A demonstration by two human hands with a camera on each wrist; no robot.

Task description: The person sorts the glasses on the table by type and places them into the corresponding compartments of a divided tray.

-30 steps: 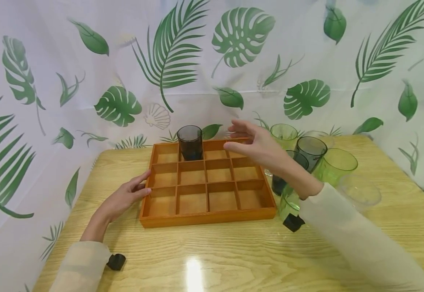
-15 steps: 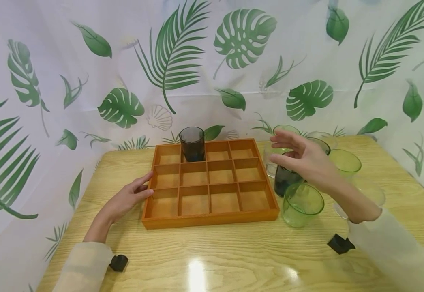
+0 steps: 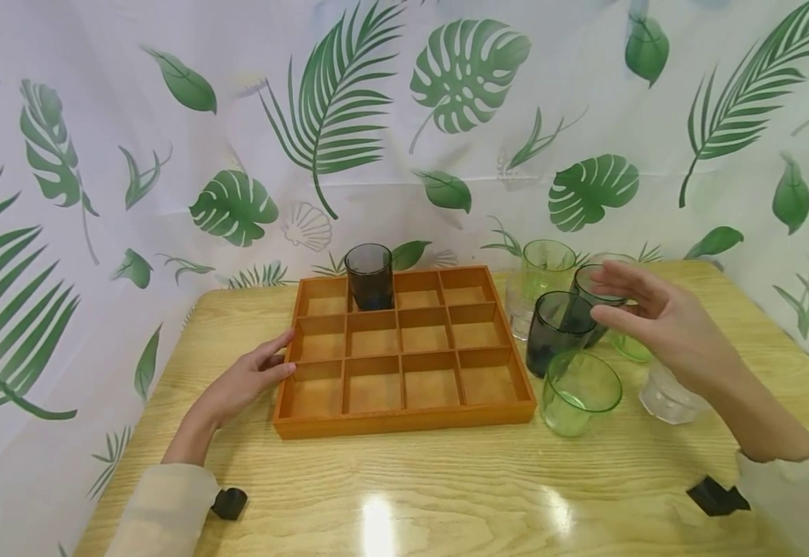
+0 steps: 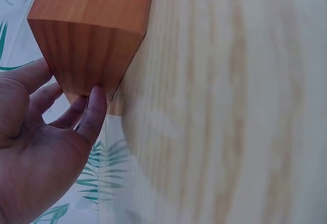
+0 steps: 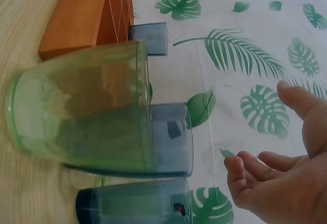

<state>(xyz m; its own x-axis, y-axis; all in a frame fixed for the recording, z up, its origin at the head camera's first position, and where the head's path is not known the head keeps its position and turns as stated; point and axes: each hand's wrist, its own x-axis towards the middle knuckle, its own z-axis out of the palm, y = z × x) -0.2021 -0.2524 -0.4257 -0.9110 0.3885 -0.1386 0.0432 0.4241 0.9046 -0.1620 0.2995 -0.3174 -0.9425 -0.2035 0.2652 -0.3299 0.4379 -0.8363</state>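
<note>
A wooden tray divided into several compartments lies on the table. My left hand rests its fingertips against the tray's left side, fingers loosely bent; the left wrist view shows them at the wooden wall. One dark grey glass stands upright in a back-row compartment. To the tray's right, my right hand hovers with fingers apart and nothing between them. It overlaps the back dark glass in the head view. Nearby stand another dark glass and a green glass, also large in the right wrist view.
Behind are a taller green glass and a clear glass. Another clear glass stands below my right hand, and a green one is partly hidden by it. A leaf-print cloth hangs along the table's back.
My right hand has moved from above the tray's back right corner to the right, over the glasses, staying empty. The left hand keeps its place on the tray; the view has shifted slightly.
</note>
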